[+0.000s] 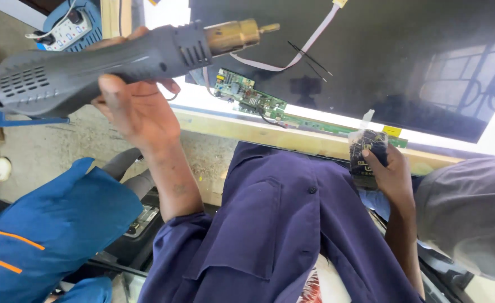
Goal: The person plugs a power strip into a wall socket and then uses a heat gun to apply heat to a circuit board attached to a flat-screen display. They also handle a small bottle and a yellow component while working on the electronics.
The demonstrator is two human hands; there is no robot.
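My left hand (138, 109) grips a grey hot-air gun (96, 62) with a brass nozzle (236, 35) that points right, above the edge of a large dark flat screen panel (371, 56). My right hand (390, 171) holds a small black packet (365, 151) against the wooden table edge (270, 134). A green circuit board (247, 98) lies along the panel's lower edge, just below the nozzle. A pale flat ribbon cable (303, 47) and thin black tweezers (309, 57) rest on the panel.
A white power strip (68, 29) lies on a blue surface at top left. A blue sleeve with orange stripes (45, 230), another person's, is at lower left. A grey-sleeved arm (472, 207) is at right. Concrete floor lies below the table.
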